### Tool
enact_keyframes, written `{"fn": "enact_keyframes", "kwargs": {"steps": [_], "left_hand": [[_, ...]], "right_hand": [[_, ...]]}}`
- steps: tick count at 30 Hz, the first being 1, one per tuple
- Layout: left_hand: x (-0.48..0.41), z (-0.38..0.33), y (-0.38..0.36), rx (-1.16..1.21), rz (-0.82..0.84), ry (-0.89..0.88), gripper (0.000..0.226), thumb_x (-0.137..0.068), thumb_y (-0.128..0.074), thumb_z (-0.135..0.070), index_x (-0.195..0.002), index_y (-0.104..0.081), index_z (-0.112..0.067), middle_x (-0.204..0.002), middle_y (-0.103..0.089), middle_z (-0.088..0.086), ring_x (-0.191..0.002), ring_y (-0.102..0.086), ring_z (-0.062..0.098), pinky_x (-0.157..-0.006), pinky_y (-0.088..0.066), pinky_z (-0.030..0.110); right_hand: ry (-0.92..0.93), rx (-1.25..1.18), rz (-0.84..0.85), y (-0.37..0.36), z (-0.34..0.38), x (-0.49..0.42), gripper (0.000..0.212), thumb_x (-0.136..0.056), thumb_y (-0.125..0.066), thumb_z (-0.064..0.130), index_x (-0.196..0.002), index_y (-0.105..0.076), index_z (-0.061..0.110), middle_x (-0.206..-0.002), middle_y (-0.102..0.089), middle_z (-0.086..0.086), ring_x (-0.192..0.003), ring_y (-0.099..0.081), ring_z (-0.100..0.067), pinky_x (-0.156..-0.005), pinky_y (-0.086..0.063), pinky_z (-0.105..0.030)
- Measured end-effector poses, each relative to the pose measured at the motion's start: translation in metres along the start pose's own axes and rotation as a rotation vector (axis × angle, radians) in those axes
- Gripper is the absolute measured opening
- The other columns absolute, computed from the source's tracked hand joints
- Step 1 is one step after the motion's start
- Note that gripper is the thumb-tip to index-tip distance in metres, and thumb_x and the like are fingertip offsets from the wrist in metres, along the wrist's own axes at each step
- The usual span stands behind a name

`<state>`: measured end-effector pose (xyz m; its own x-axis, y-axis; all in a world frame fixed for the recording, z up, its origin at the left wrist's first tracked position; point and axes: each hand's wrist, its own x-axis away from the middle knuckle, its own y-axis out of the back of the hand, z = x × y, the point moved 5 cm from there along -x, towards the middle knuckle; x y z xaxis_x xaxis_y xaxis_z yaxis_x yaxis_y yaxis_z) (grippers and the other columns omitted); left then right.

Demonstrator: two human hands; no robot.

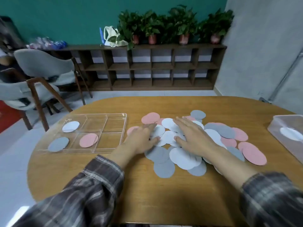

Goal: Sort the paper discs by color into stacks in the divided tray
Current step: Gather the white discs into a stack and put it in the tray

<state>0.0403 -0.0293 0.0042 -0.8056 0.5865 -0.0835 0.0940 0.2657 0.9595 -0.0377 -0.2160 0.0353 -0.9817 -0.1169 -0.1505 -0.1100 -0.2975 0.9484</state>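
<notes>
Across the near half of the view stretches an oval brown wooden counter. Behind it a long dark wooden cubby shelf stands against a teal wall, with a row of potted green plants on its top. On the counter's middle and right lies a loose heap of pink, white and grey paper discs, overlapping one another. Just left of the heap sits a clear plastic divided tray of six compartments, in two rows of three. At the counter's right edge stands a clear plastic tub with a white tub disc lying inside it.

Two arms in dark plaid sleeves reach in from the near side. The right hand rests palm down on white discs at the heap's middle, its grip open, fingers straight and slightly spread. The left hand, somewhat blurred, lies flat on the heap's left edge, its grip likewise open with fingers stretched over white discs.

Three compartments of the tray hold discs. A white paper disc is in the far left one, a grey paper disc in the near left one, and a pink paper disc in the near middle one.
</notes>
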Motion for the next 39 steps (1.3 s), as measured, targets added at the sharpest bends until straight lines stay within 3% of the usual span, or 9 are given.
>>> {"fn": "enact_keyframes", "kwargs": {"steps": [5,9,15,19,23,28,30,34,39], "left_hand": [[-0.001,0.008,-0.011,0.059,-0.088,0.066,0.059,-0.098,-0.06,-0.048,-0.15,-0.047,-0.023,-0.131,-0.067,0.004,-0.123,-0.059,0.028,-0.097,-0.048,0.041],[-0.003,0.01,-0.011,0.066,-0.253,0.066,0.044,-0.089,-0.068,-0.05,-0.123,-0.066,-0.022,-0.104,-0.073,-0.005,-0.103,-0.065,0.02,-0.086,-0.049,0.037],[-0.004,0.014,-0.018,0.182,-0.315,-0.007,0.035,-0.082,-0.076,-0.047,-0.109,-0.078,-0.025,-0.111,-0.074,-0.017,-0.103,-0.065,0.005,-0.086,-0.043,0.019],[-0.004,0.01,-0.016,0.198,-0.335,-0.093,0.032,-0.087,-0.071,-0.049,-0.102,-0.08,-0.023,-0.099,-0.077,-0.014,-0.091,-0.067,0.006,-0.083,-0.046,0.026],[-0.003,-0.004,-0.016,0.204,-0.308,-0.177,0.031,-0.1,-0.058,-0.044,-0.096,-0.077,-0.02,-0.082,-0.073,-0.007,-0.079,-0.063,0.015,-0.072,-0.049,0.038],[-0.002,-0.013,-0.016,0.285,-0.303,-0.187,0.029,-0.102,-0.057,-0.046,-0.112,-0.076,-0.028,-0.096,-0.075,-0.015,-0.087,-0.063,0.004,-0.075,-0.048,0.028],[-0.003,-0.009,-0.019,0.289,-0.275,-0.163,0.035,-0.098,-0.061,-0.053,-0.118,-0.072,-0.026,-0.107,-0.073,-0.016,-0.091,-0.057,-0.002,-0.077,-0.044,0.023],[-0.005,0.002,-0.025,0.292,-0.217,-0.135,0.037,-0.092,-0.073,-0.05,-0.119,-0.068,-0.026,-0.116,-0.067,-0.019,-0.103,-0.058,0.003,-0.084,-0.046,0.024],[-0.006,0.008,-0.025,0.294,-0.252,-0.099,0.03,-0.089,-0.08,-0.04,-0.113,-0.075,-0.023,-0.116,-0.072,-0.015,-0.106,-0.064,0.007,-0.088,-0.052,0.03]], "right_hand": [[0.015,-0.028,-0.01,-0.019,-0.012,-0.003,0.064,-0.101,-0.055,0.037,-0.159,-0.031,0.022,-0.168,-0.025,0.006,-0.156,-0.017,-0.013,-0.123,-0.025,-0.041],[0.041,-0.075,-0.02,-0.03,-0.019,-0.014,0.062,-0.102,-0.053,0.038,-0.158,-0.032,0.023,-0.167,-0.026,0.01,-0.156,-0.014,-0.009,-0.124,-0.024,-0.04],[0.091,-0.18,-0.083,-0.053,-0.023,-0.022,0.052,-0.103,-0.054,0.033,-0.153,-0.043,0.031,-0.161,-0.035,0.019,-0.154,-0.016,0.0,-0.121,-0.017,-0.026],[0.117,-0.225,-0.074,-0.067,-0.025,-0.026,0.054,-0.102,-0.054,0.029,-0.155,-0.041,0.032,-0.158,-0.04,0.02,-0.151,-0.024,0.0,-0.123,-0.022,-0.028],[0.196,-0.272,-0.139,-0.071,-0.024,-0.03,0.045,-0.098,-0.057,0.024,-0.143,-0.058,0.02,-0.146,-0.059,0.008,-0.14,-0.048,-0.011,-0.114,-0.042,-0.039],[0.208,-0.265,-0.291,-0.062,-0.026,-0.028,0.029,-0.096,-0.057,0.013,-0.119,-0.075,0.014,-0.114,-0.077,0.001,-0.107,-0.07,-0.021,-0.086,-0.058,-0.044],[0.185,-0.268,-0.288,-0.057,-0.029,-0.028,0.028,-0.098,-0.055,0.018,-0.117,-0.075,0.018,-0.104,-0.077,0.0,-0.1,-0.071,-0.023,-0.079,-0.057,-0.045],[0.142,-0.262,-0.318,-0.048,-0.032,-0.022,0.026,-0.101,-0.052,0.02,-0.12,-0.069,0.02,-0.085,-0.071,0.0,-0.082,-0.064,-0.022,-0.067,-0.052,-0.046],[0.15,-0.319,-0.384,-0.037,-0.03,-0.018,0.024,-0.099,-0.06,0.004,-0.12,-0.066,0.013,-0.097,-0.072,0.0,-0.083,-0.058,-0.011,-0.071,-0.048,-0.027]]}}
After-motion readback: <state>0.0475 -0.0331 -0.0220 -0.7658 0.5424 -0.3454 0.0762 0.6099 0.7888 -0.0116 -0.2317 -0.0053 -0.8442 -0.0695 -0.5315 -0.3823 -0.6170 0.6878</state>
